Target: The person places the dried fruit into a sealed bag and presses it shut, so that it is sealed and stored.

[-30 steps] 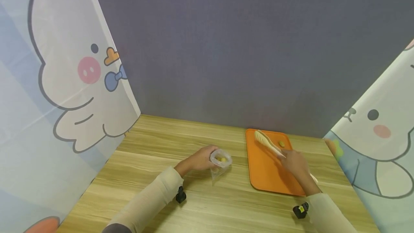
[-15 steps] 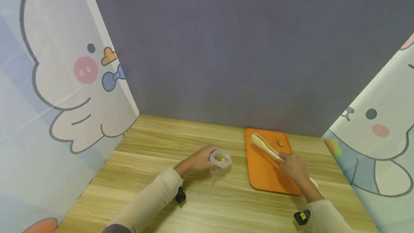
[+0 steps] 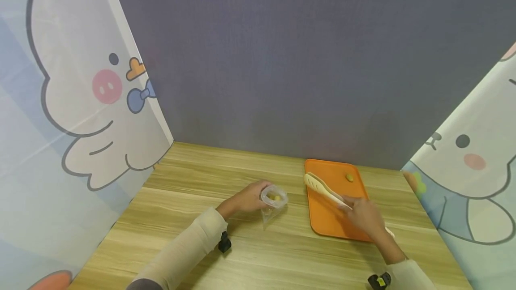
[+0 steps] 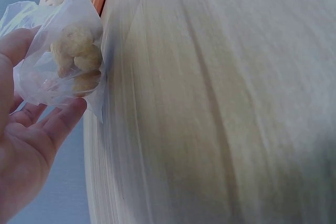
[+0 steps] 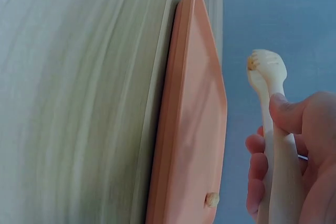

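In the head view my left hand [image 3: 251, 197] grips a clear plastic bag [image 3: 269, 215] by its side, its mouth open upward. Several lumpy golden-brown food pieces [image 4: 77, 51] lie inside, as the left wrist view shows. My right hand [image 3: 364, 215] squeezes cream-coloured tongs [image 3: 322, 188], thumb on one arm and fingers curled round the other. Between the tongs' tips a small golden-brown bit [image 5: 251, 64] shows, mostly hidden by the near tip. The tongs are raised over an orange tray [image 3: 328, 220], their tips at its left edge. One similar piece [image 3: 349, 177] lies near the tray's far right.
The wood-grain table [image 3: 193, 178] runs back to a grey wall panel [image 3: 266, 66]. Cartoon-printed cloths hang on the left [image 3: 92, 115] and right [image 3: 475, 182]. The bag is a short way left of the tray.
My right hand has drawn the tongs left and toward me, from over the tray's far part to its left edge. My left hand and the bag stay in place.
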`<action>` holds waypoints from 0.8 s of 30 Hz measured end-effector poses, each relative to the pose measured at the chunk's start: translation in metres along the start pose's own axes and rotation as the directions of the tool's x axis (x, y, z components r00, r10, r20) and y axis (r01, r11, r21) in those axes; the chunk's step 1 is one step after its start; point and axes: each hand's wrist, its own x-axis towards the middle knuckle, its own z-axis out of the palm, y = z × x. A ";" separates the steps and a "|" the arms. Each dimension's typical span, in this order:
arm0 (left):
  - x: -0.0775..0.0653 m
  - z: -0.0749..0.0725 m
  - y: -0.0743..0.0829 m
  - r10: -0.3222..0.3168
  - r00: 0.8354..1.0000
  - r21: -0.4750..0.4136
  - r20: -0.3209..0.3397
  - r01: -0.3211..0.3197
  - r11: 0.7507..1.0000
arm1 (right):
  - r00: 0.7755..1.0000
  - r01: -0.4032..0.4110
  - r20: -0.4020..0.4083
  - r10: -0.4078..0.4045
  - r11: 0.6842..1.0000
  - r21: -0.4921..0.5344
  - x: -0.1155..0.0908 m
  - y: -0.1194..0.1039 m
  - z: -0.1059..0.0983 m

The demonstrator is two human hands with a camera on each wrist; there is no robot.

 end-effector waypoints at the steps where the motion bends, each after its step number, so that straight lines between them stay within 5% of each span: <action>1: 0.000 0.000 0.000 0.002 1.000 0.001 0.000 -0.002 1.000 | 1.000 0.007 0.001 -0.007 1.000 0.008 -0.001 -0.002 -0.001; 12: 0.000 0.000 -0.001 0.009 1.000 0.008 0.005 -0.009 1.000 | 0.989 0.140 -0.049 -0.137 0.988 0.057 -0.005 -0.012 -0.001; 24: 0.003 0.001 -0.002 -0.008 1.000 0.041 0.006 0.008 0.999 | 0.984 0.171 0.020 -0.175 0.976 0.134 -0.003 -0.028 -0.002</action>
